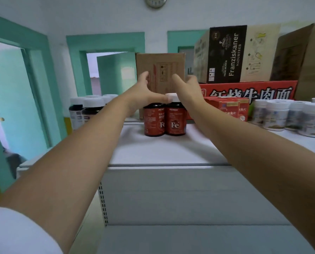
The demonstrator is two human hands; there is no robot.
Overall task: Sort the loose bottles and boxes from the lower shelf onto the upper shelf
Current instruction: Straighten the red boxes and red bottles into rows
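White upper shelf (162,151), mid-depth: left Fe bottle (154,121) and right Fe bottle (175,123) upright, touching. Left hand (144,92) spread over left cap, right hand (188,88) spread beside right cap; neither grips. Risk: wrist clipping a cap on withdrawal topples both. Brown carton (162,68) behind.
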